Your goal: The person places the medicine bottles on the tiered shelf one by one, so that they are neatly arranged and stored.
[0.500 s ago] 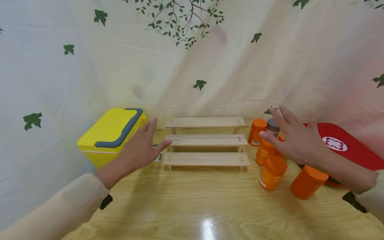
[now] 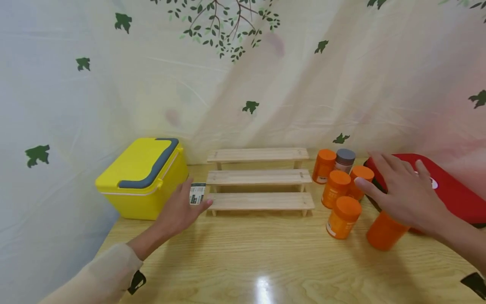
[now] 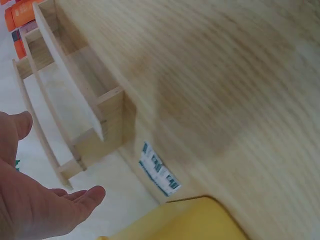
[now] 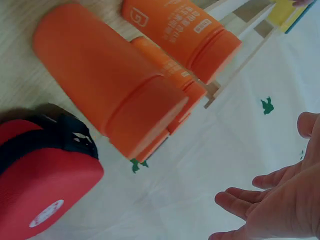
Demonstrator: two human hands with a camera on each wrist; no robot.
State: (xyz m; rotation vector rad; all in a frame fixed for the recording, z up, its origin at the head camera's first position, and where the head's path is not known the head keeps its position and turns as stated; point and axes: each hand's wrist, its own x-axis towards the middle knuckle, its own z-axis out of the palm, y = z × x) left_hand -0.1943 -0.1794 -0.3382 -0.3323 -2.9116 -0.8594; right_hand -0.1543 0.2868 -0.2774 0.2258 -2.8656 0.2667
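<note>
Orange bottle (image 2: 381, 236), the one at front right, stands on the bench (image 2: 235, 257), partly hidden by the right hand (image 2: 408, 194), whose grip is wide, fingers spread and holding nothing. The left hand (image 2: 178, 213) is likewise wide and unladen, near the yellow box (image 2: 138, 169); whether its thumb touches the wooden rack (image 2: 260, 200) I cannot tell. Between right hand and rack stand four more orange bottles (image 2: 343, 217) and a grey-lidded jar (image 2: 345, 157); the red case (image 2: 459, 190) lies behind the hand. The step looks like a reach, before any grasp; taking the bottle would call for lowering the right hand and curling fingers and thumb round it. Against the earlier frame, the right hand sits farther right, uncovering the back bottles, and the left lower, baring more of the printed card (image 2: 197, 194); bottles and rack look unmoved.
</note>
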